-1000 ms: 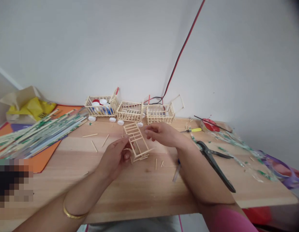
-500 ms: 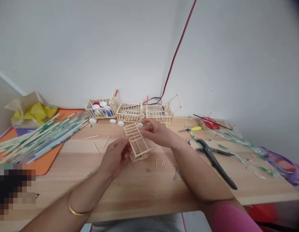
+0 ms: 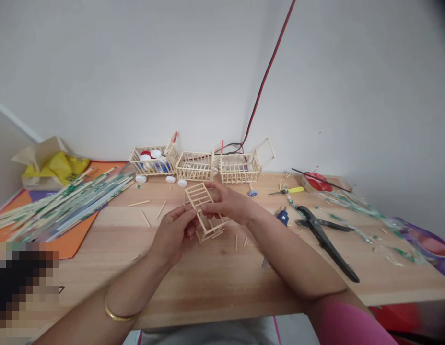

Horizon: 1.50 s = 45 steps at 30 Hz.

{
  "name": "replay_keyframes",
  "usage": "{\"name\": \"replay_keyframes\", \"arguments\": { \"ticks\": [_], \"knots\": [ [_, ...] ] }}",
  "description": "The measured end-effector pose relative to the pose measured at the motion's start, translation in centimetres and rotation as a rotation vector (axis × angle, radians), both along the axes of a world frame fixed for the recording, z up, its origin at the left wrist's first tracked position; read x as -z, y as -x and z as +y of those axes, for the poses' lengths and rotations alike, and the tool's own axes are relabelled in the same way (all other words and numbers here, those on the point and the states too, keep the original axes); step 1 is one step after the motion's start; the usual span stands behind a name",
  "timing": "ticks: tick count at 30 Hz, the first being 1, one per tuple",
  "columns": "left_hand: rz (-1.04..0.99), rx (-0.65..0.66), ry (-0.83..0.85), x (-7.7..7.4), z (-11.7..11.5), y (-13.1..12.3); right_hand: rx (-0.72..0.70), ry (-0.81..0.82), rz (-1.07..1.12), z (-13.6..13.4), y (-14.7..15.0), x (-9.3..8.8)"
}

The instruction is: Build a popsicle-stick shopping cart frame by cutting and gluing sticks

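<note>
A small box-shaped frame of thin wooden sticks (image 3: 201, 194), with crossbars like a ladder, is tilted above the table in the middle. My left hand (image 3: 177, 227) is closed on its left side, thumb and fingers pinching the edge. My right hand (image 3: 228, 203) reaches over from the right, its thumb and fingers closed on the frame's crossbars; whether a separate stick is between them is hidden. Short cut sticks (image 3: 237, 242) lie just right of the frame, and others (image 3: 161, 210) lie to the left.
Against the wall stand three stick carts: one filled with bottle caps (image 3: 154, 163), a middle one (image 3: 195, 166) and a right one (image 3: 240, 168). Black pliers (image 3: 326, 244), a blue glue-gun-like tip (image 3: 283, 217) and a yellow-handled tool (image 3: 294, 190) lie right. Wrapped chopsticks (image 3: 82, 201) lie left.
My right hand has moved down and left from beside the frame's far end onto its crossbars. My left hand keeps its hold. The view has shifted slightly.
</note>
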State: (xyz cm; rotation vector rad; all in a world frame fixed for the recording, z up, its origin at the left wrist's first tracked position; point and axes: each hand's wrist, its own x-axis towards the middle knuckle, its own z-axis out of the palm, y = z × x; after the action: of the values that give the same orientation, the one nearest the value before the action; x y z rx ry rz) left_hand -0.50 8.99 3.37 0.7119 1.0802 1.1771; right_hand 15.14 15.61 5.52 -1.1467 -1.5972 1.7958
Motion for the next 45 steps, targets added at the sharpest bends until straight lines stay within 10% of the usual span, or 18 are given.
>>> {"name": "replay_keyframes", "arguments": {
  "ticks": [33,45],
  "knots": [
    [-0.014,-0.007,0.008,-0.1,0.1,0.1,0.017,-0.023,0.056,0.0,0.1,0.4],
    [0.123,-0.169,0.009,0.3,0.1,0.8,0.124,-0.192,-0.272,0.0,-2.3,-3.5]
  ]
}}
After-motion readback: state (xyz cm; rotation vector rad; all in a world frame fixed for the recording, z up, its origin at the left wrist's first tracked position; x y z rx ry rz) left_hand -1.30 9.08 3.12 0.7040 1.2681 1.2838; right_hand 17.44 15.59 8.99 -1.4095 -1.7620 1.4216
